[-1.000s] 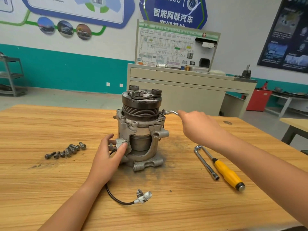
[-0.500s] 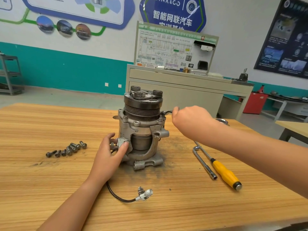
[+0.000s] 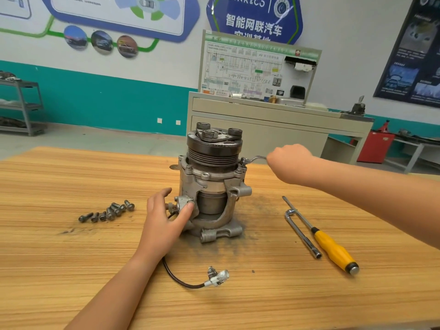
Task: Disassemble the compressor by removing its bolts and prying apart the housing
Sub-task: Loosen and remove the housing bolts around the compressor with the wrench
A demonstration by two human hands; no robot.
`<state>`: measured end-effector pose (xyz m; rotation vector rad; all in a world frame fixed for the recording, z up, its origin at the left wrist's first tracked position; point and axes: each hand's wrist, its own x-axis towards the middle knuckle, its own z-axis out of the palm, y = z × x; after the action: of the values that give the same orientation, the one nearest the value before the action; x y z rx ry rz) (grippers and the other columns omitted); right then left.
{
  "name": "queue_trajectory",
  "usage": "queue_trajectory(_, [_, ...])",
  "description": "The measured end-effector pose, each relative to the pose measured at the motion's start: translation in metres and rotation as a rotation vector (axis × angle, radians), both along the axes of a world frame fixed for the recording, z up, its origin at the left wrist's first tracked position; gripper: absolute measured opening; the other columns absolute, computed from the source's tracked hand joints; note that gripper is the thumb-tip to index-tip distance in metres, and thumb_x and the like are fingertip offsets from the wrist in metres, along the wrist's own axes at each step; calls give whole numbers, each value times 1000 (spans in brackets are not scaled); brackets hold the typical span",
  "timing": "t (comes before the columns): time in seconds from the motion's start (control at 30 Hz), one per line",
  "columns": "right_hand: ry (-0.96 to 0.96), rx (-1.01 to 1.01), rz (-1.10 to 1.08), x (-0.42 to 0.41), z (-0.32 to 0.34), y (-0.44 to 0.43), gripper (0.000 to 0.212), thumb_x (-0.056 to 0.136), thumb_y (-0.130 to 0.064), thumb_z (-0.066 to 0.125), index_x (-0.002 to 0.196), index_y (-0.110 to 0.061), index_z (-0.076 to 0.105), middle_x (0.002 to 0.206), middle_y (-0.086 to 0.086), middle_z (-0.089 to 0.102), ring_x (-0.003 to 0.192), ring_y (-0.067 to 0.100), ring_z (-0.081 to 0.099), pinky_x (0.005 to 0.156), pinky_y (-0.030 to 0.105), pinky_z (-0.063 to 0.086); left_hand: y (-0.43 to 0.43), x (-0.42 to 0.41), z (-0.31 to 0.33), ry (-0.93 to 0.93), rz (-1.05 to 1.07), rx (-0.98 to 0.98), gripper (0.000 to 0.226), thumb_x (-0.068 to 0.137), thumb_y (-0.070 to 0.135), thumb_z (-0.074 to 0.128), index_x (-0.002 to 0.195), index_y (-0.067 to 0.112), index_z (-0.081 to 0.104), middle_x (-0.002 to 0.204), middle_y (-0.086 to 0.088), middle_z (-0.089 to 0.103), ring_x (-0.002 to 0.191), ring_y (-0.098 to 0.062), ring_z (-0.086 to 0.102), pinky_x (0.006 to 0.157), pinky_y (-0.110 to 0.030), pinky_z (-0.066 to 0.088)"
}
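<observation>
Several bolt heads (image 3: 188, 167) sit in the upper flange of the compressor (image 3: 212, 186), which stands upright at mid-table with its housing unsplit. The right hand (image 3: 290, 163) is curled tight round a slim wrench (image 3: 253, 159) set on a flange bolt on the right side, and the left hand (image 3: 164, 217) steadies the lower left body, thumb pressing a fitting, fingers spread apart. Loose bolts (image 3: 107, 210) lie in a row on the table (image 3: 71, 270) to the left, so unbolting looks part done and prying not yet begun (the yellow-handled screwdriver (image 3: 333, 248) lies untouched, near right).
</observation>
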<state>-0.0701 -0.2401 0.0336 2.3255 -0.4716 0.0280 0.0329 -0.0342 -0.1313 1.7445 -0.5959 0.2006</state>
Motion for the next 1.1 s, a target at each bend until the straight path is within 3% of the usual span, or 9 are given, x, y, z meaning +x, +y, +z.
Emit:
queue_trajectory(0.17, [-226, -4, 159, 23, -15, -24, 20, 91, 1, 38, 107, -5, 50, 99, 8, 62, 87, 27, 58, 75, 33, 40, -1, 0, 0, -12, 6, 7, 62, 83, 42, 61, 136, 22, 37, 128, 7, 33, 112, -12, 46, 89, -28, 39])
queue_trajectory(0.27, [-307, 9, 286, 43, -17, -36, 29, 93, -1, 39, 121, -3, 47, 125, 13, 55, 118, 25, 50, 108, 38, 23, -1, 1, 0, -12, 4, 14, 62, 83, 42, 61, 136, 23, 36, 130, 7, 33, 111, -11, 46, 87, -26, 38])
queue_trajectory(0.37, [-322, 56, 346, 55, -18, -37, 32, 96, -6, 40, 127, -5, 46, 131, 10, 52, 123, 22, 46, 112, 40, 13, -2, 1, 0, -1, 0, 18, 64, 84, 43, 60, 138, 22, 34, 131, 9, 34, 111, -9, 47, 85, -24, 37])
queue_trajectory(0.43, [-379, 86, 332, 54, -20, -38, 28, 95, -6, 41, 121, -5, 50, 120, 11, 60, 113, 23, 54, 112, 40, 12, -2, 0, 0, 5, -3, 21, 64, 84, 44, 60, 139, 22, 34, 130, 9, 34, 111, -9, 47, 85, -23, 36])
queue_trajectory(0.53, [-726, 324, 293, 38, -16, -37, 29, 100, -18, 33, 114, -3, 54, 85, 13, 66, 81, 28, 61, 105, 42, 25, -2, 0, 1, 3, -2, 17, 64, 84, 43, 60, 138, 21, 35, 128, 10, 34, 110, -9, 46, 86, -24, 36])
queue_trajectory(0.63, [-949, 655, 241, 11, -13, -30, 32, 101, -26, 30, 112, -4, 51, 80, 15, 61, 75, 34, 57, 71, 42, 45, -3, 0, 1, 7, -10, 13, 62, 85, 41, 60, 138, 20, 35, 129, 9, 34, 111, -9, 46, 87, -25, 36])
queue_trajectory(0.8, [-656, 725, 162, -27, -11, -18, 28, 98, -19, 36, 121, -15, 53, 72, 2, 50, 64, 23, 48, 52, 30, 34, -3, -1, 1, 12, -11, 13, 63, 85, 43, 59, 138, 20, 35, 132, 7, 35, 113, -11, 46, 87, -25, 34])
queue_trajectory(1.0, [-424, 490, 74, -34, -18, 6, 28, 97, -15, 37, 119, -17, 54, 84, 3, 54, 72, 21, 50, 58, 30, 39, -1, -1, 2, 26, -17, 8, 67, 83, 45, 60, 139, 20, 35, 135, 3, 35, 117, -13, 45, 91, -26, 35])
queue_trajectory(1.1, [-338, 285, 89, -32, -12, 20, 32, 94, -5, 37, 121, -14, 51, 71, 2, 44, 68, 22, 44, 55, 30, 36, -1, -1, 2, 40, -18, 9, 67, 83, 45, 61, 139, 19, 35, 137, 2, 35, 120, -15, 44, 95, -28, 36])
